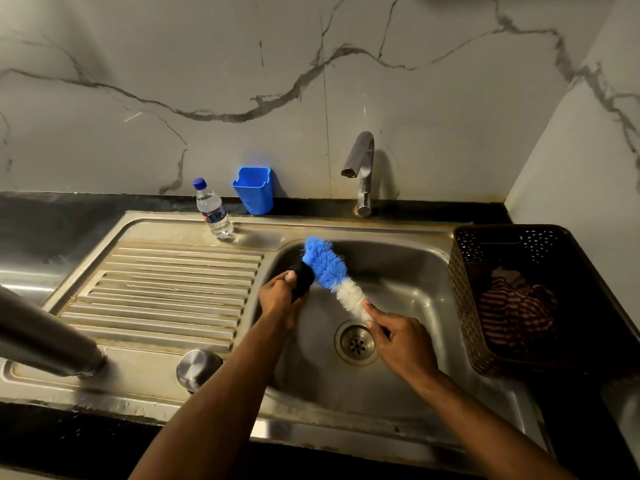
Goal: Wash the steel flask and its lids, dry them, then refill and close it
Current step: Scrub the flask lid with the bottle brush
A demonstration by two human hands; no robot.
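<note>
The left hand [281, 296] gripped the small black inner lid [302, 276] over the steel sink basin [408, 268]. The right hand [398, 337] pinched the blue-and-white bristle bottle brush [332, 271], its bristles touching the lid. The washing step looked underway; rinsing probably comes next. The tall steel flask [41, 337] lay far left of the left hand, the round steel cap [197, 368] nearer.

steel flask [45, 337] cut off at left edge, brush handle hidden inside right hand [401, 341], basket [464, 299] cloth indistinct
</note>
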